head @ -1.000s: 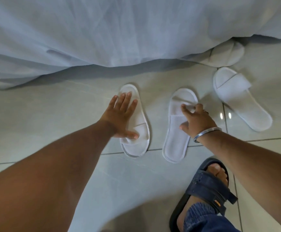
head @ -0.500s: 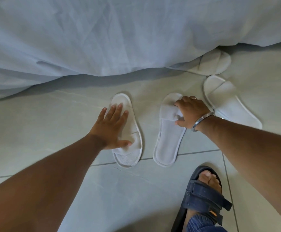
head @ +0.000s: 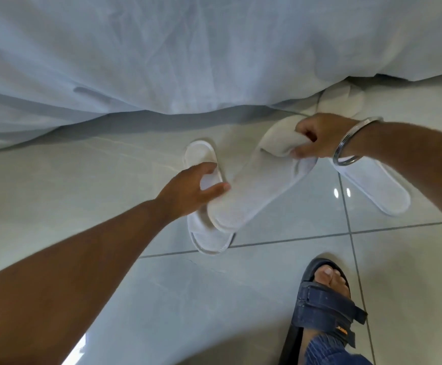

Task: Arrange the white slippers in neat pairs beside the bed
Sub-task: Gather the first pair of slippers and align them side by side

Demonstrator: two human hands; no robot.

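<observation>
Pale glossy floor tiles (head: 56,206) with grey grout; dark blue strapped sandal (head: 325,312) at lower right.

pale tiled floor (head: 135,299) carries three white slippers (head: 209,241) and a sandalled foot (head: 328,309).

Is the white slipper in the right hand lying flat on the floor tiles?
No, the right hand holds the white slipper lifted.

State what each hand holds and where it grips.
The right hand pinches the lifted white fabric slipper by its toe strap. The left hand touches that slipper's heel end; a firm grip there cannot be told.
</observation>
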